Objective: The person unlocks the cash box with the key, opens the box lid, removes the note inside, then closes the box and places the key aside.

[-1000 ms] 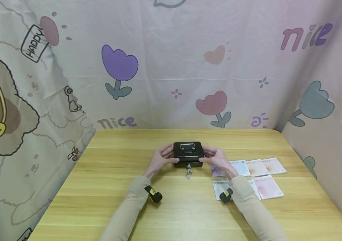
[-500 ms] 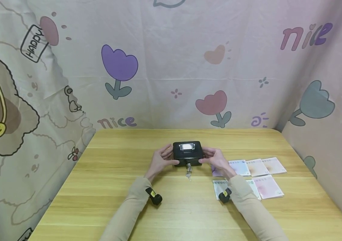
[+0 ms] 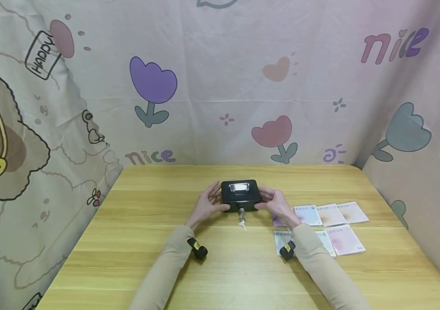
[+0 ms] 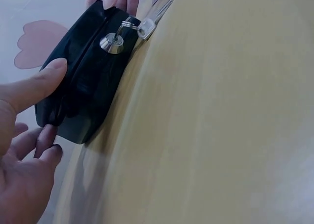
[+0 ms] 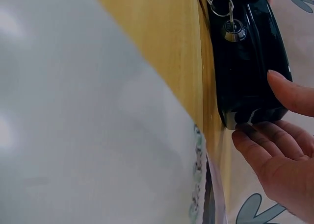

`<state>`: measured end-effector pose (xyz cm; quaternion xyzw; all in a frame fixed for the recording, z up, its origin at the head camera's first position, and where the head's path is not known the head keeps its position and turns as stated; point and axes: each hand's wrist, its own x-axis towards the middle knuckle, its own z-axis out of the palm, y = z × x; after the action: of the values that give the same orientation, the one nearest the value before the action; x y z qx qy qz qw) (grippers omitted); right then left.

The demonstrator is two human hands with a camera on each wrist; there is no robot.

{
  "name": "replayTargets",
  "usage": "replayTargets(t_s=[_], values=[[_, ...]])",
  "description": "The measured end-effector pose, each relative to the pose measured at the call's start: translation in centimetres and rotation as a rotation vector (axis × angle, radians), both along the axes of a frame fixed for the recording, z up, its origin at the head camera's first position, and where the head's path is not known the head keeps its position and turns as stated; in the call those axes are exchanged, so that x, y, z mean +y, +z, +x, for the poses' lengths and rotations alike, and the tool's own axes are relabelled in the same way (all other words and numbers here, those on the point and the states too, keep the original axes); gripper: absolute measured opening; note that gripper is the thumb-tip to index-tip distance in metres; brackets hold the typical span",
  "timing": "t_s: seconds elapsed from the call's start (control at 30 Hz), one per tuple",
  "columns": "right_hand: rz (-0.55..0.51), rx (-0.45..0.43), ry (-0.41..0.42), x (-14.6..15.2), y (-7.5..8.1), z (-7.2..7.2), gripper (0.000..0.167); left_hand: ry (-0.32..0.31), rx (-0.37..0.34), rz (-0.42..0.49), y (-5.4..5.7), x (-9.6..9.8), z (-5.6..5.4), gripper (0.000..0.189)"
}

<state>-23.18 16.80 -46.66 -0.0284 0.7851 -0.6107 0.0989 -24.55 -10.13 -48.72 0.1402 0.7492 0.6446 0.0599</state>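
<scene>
A small black cash box [image 3: 240,196] with a metal handle on its lid stands towards the back of the wooden table. My left hand [image 3: 209,204] grips its left side, thumb at the front edge of the lid and fingers against the end. On the opposite end, my right hand [image 3: 276,203] holds it the same way, its thumb [image 5: 292,94] on the front. Between the thumbs, a silver lock [image 4: 113,43] sits in the front face with a key in it. More keys [image 4: 148,27] hang from its ring. The lid is down.
Several pastel printed paper notes [image 3: 344,240] lie in two rows on the table [image 3: 146,267] to the right, partly under the right forearm. A patterned cloth [image 3: 212,64] hangs behind the table and along both sides.
The box has shifted slightly back and left with both hands on it. Its lid has tilted a little, the handle now catching the light, and the seam at the front looks narrower.
</scene>
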Motion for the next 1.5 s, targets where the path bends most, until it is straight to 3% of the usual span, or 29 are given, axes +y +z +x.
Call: replayTargets(t_s=[0.3, 0.63, 1.0, 1.2, 1.3, 1.5], values=[[-0.018, -0.028, -0.019, -0.4, 0.0, -0.1, 0.079, 0.001, 0.002, -0.015, -0.2, -0.3, -0.2, 0.111], [-0.009, -0.02, 0.017, -1.3, 0.3, 0.5, 0.078, -0.065, 0.004, -0.1, -0.1, -0.8, -0.9, 0.108], [-0.025, -0.008, 0.0, -2.3, -0.1, 0.8, 0.08, 0.014, 0.013, -0.227, 0.0, -0.7, -0.5, 0.116], [0.065, 0.052, -0.08, -2.7, 0.2, 1.2, 0.059, 0.083, 0.042, -0.224, -0.4, -0.9, -0.7, 0.109], [0.077, 0.055, -0.082, -3.1, 0.5, 1.3, 0.048, 0.128, 0.065, -0.232, -0.5, -1.0, -0.7, 0.108], [0.133, 0.025, -0.023, -4.3, 0.5, 1.3, 0.039, 0.216, 0.14, -0.392, -0.4, -0.8, -0.5, 0.11]])
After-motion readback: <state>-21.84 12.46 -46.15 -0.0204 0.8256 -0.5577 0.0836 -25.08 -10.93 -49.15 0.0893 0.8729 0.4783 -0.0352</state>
